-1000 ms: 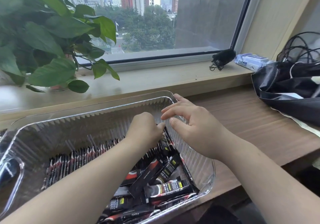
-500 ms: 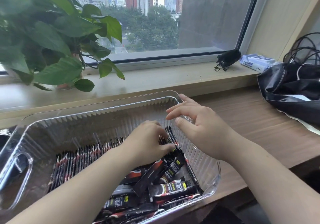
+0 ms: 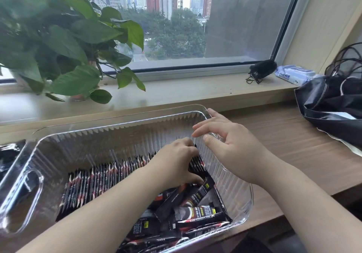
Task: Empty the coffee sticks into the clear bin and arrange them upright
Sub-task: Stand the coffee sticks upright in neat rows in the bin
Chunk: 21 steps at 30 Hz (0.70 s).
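Head view: the left hand (image 3: 176,162) is down inside the clear bin (image 3: 117,123), its grip curled round the right end of a row of coffee sticks (image 3: 101,176) standing upright along the far side. Its fingertips are hidden behind the knuckles. The forearm covers the middle of the bin. More sticks lie flat in a loose heap (image 3: 197,213) at the near right, partly cut off by the bottom edge. The right hand (image 3: 235,151) hovers over the bin's right wall, its grip spread loosely and holding nothing. Whether it touches the rim is hard to tell. A dark packet (image 3: 9,152) is cut off at the left edge.

The bin sits on a wooden tabletop (image 3: 284,135) below a windowsill (image 3: 176,92) that carries a leafy plant (image 3: 64,43), a fuzzy black object (image 3: 262,68) and a wipes pack (image 3: 291,75). A black bag (image 3: 333,100) lies far right.
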Available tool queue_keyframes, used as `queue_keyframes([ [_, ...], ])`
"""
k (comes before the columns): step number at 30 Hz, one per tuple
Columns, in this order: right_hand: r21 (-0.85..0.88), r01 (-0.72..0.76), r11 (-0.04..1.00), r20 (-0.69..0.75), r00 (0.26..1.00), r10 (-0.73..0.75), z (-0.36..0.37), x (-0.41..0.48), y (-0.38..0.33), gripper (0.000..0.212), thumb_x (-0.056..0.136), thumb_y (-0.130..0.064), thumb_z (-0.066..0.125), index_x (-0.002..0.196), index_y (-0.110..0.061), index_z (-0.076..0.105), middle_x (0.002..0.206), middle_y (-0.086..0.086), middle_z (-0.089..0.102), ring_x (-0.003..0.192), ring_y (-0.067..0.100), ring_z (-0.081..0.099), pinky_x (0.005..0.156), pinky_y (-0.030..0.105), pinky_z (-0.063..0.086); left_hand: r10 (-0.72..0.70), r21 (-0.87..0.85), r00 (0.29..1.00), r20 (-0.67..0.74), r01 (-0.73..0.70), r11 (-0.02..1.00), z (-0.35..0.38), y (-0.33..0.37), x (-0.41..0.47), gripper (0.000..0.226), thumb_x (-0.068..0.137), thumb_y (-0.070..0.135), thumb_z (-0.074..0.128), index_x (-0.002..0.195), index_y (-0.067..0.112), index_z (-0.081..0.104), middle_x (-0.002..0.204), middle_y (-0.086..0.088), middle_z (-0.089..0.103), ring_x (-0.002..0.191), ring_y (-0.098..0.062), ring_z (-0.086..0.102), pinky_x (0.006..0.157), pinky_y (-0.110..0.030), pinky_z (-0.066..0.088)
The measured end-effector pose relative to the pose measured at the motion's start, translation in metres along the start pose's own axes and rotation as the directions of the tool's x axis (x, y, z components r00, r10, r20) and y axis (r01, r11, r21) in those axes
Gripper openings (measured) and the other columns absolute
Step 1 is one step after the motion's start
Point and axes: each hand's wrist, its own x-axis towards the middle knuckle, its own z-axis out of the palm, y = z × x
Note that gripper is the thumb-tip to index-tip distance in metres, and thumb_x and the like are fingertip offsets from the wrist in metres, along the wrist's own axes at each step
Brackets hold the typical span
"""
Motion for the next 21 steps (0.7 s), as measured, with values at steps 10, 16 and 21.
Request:
queue_keyframes([
  [10,0.016,-0.002,1.0,0.003,1.0,0.002,0.0,0.0,0.001,0.025,0.1,-0.016,0.052,0.105,-0.027,0.074,0.122,-0.025,0.064,0.144,-0.014,0.018,0.121,0.023,0.019,-0.037,-0.048,0.995,-0.091,0.033,0.998,0.002,0.003,-0.009,0.048,0.073,0.056,0.075,0.098,0.018,0.06,0.108,0.009,0.048,0.086,-0.013,0.054,0.081,-0.028,0.051],
  [16,0.009,0.007,1.0,-0.003,1.0,-0.007,0.0,0.0,0.002,0.026,0.1,-0.015,0.052,0.103,-0.029,0.074,0.121,-0.026,0.064,0.144,-0.014,0.018,0.118,0.019,0.017,-0.034,0.014,0.998,-0.061,0.035,0.999,-0.003,0.0,-0.014,0.057,0.072,0.065,0.073,0.105,0.018,0.066,0.102,0.009,0.054,0.09,-0.012,0.055,0.083,-0.029,0.051],
  [21,-0.002,0.009,1.0,-0.002,1.0,-0.009,0.0,0.0,0.002,0.027,0.1,-0.014,0.052,0.104,-0.029,0.074,0.122,-0.026,0.064,0.144,-0.014,0.018,0.115,0.015,0.016,-0.04,-0.033,0.997,-0.067,0.038,0.999,-0.009,-0.005,-0.018,0.067,0.067,0.065,0.077,0.116,0.021,0.063,0.113,0.012,0.052,0.096,-0.01,0.054,0.087,-0.026,0.049],
])
